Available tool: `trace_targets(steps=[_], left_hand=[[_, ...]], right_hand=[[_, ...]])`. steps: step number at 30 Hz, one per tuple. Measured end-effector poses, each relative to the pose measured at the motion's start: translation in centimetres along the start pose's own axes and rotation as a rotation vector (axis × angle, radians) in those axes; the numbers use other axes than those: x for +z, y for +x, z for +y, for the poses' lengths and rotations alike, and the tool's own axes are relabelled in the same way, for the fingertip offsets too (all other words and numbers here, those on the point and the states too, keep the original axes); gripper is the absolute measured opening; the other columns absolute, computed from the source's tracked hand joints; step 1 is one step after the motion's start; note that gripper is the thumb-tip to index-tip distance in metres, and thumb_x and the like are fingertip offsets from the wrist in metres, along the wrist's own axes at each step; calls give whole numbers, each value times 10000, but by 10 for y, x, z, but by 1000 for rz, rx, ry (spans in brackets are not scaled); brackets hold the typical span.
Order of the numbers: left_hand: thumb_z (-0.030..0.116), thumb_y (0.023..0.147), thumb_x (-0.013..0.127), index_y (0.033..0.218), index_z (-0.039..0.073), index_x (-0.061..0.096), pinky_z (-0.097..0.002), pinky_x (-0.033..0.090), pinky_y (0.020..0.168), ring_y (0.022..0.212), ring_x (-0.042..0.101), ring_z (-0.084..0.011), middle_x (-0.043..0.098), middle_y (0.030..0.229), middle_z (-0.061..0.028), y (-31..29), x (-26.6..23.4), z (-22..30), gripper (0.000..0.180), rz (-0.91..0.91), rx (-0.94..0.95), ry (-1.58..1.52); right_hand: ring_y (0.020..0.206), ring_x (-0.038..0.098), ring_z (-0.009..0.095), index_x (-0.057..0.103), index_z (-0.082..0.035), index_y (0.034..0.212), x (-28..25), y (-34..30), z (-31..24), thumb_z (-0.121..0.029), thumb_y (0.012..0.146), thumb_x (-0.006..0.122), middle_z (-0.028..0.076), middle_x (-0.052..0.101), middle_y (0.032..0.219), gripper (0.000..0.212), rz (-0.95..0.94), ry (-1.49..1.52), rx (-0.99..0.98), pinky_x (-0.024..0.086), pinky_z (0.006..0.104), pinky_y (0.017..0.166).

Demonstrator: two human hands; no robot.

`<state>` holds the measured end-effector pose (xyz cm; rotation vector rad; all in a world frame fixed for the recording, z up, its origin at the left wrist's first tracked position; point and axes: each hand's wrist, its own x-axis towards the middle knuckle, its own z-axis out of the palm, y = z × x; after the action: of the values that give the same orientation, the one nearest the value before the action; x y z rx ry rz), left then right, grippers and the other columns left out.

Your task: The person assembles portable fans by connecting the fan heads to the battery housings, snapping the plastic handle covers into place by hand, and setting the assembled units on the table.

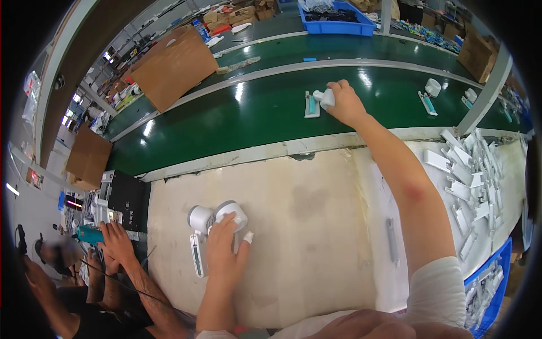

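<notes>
Two bare hands to tell of, well apart; saw the right hand (345,103) stretched out over the green belt (237,121), fingers curled round a white rounded part (327,100), nearly closed on it; found that part at the fingertips, on the left side of the hand, just beside a slim white piece with a teal insert (311,105) on the belt; could not tell whether touching it.

Saw the left hand (222,247) low over the beige bench (316,226), fingers partly bent and laid on a white cup-shaped part with a grey rim (227,208), thumb held off to the right with a white covering (248,237) at its tip; could not tell whether gripping or only resting; noted the cup-shaped part directly beyond the palm, under the fingers; noted a second white cup-shaped part (199,218) just to its left, and a slim white piece with a dark slot (196,255) lying left of the hand, near the wrist.

Farther right along the belt, saw another teal-lined white piece (428,104) with a white rounded piece (433,86) just beyond; on the bench, right of the right forearm, saw a heap of white plastic pieces (471,178); at far left, noted a co-worker's hand (118,244) by a teal power tool (89,234).
</notes>
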<state>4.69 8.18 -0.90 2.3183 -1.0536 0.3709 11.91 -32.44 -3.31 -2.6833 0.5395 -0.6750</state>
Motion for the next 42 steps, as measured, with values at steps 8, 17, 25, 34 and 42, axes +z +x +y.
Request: trace_targets(steps=[8,17,25,34,42], left_hand=[[-2,832,468,1151,-13,503,-306,367,939,1095,505,-202,546,1168,-96,3,26,-16,321,181,-268,-932],[486,905,333,1174,22,469,-380,480,818,973,577,-286,562,1078,-159,12,59,56,553,-726,-600,-2154],[270,885,436,1030,26,496,-345,530,599,777,622,-277,586,910,-142,0,63,87,290,-512,-595,-1782],[134,823,477,990,35,503,-249,456,510,607,558,-118,584,790,-65,-2,58,95,196,-637,-486,-1126],[155,728,575,908,10,503,-293,418,532,581,527,-147,578,722,-84,-13,59,91,243,-457,-163,-696]], right_hand=[[1078,469,306,525,-156,1118,-109,-109,-87,76,610,627,94,479,1103,568,101,154,-716,448,354,838],[1089,491,362,522,-151,1121,-117,-214,-87,88,559,685,113,477,1101,632,107,440,-768,443,383,872],[1027,530,346,522,-132,1101,-112,-248,-50,87,520,683,99,532,1025,642,244,192,-707,471,397,828],[971,557,291,586,-127,1004,-111,-244,-43,62,533,655,62,572,976,513,334,24,-806,471,413,818],[1007,544,281,592,-146,1022,-114,-251,-56,50,530,654,38,573,982,532,261,-5,-756,455,413,851]])
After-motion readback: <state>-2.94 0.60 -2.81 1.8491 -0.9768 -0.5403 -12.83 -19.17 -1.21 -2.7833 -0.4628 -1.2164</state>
